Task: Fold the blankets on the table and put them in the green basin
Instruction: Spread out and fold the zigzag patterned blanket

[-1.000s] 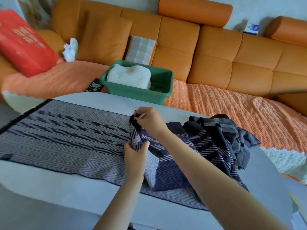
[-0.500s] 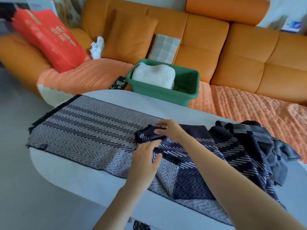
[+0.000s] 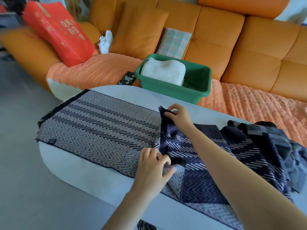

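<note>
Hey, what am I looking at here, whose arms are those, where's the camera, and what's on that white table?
There is no machine here: the picture comes from a wide-angle camera worn on a person's head, looking down at their own bare arms. On the white table lies a zigzag blanket. The right hand pinches the far corner of its turned-over dark end, and the left hand pinches the near edge. A grey checked blanket is heaped at the right. Behind, on the orange sofa, a green basin holds a folded white blanket.
</note>
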The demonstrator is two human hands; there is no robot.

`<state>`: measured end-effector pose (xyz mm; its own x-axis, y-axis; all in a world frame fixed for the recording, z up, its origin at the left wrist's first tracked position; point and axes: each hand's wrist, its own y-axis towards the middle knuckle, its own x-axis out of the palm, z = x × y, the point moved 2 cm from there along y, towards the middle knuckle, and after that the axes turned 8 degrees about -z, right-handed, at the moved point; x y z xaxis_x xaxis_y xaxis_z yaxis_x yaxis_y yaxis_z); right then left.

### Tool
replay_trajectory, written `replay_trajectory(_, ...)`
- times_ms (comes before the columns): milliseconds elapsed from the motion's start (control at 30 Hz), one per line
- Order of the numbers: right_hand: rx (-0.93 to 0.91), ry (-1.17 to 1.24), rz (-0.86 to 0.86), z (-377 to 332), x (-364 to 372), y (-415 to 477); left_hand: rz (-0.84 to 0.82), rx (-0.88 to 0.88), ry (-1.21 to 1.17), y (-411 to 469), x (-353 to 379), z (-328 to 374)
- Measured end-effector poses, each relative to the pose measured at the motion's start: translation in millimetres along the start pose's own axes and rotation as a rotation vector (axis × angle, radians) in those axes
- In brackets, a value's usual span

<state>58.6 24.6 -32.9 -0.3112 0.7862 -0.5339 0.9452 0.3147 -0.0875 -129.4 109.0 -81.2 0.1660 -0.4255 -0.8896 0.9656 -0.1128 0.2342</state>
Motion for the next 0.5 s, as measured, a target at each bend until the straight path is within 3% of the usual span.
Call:
replay_trajectory(300,0.032,-0.105,-0.009,9.6,6.8,-7.9,-0.019,-0.285,0.009,-13.3,-1.8,33.0)
replay_trajectory(500,0.02,-0.093,0.009,8.8,-4.6,-13.5,-0.032,-0.292,-0.108,-25.3,-7.6,29.8)
